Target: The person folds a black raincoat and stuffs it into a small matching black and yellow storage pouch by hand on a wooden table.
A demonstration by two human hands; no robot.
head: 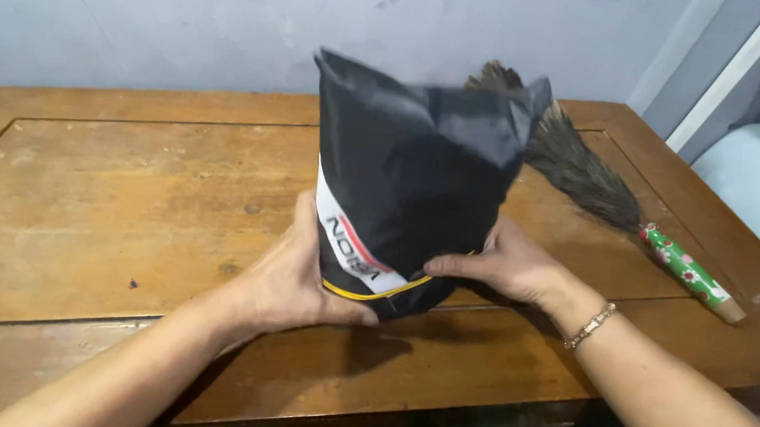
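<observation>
Worn brown wooden table (102,192) bearing an upright black fabric bag (410,183) near its front edge. Feather duster with green patterned handle (604,192) lies behind. Left hand (295,276) and right hand (503,262), fingers curled, clasp the bag's lower sides.

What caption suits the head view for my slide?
Both hands, left and right, hold a black bag upright on a wooden table.

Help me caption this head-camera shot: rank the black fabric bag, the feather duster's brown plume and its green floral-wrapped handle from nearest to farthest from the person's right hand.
1. Black fabric bag: gripped at its lower right side by the right hand.
2. Brown plume of the feather duster: behind the bag, up and right of the hand.
3. Green floral-wrapped handle: farther right, near the table's right edge.
</observation>
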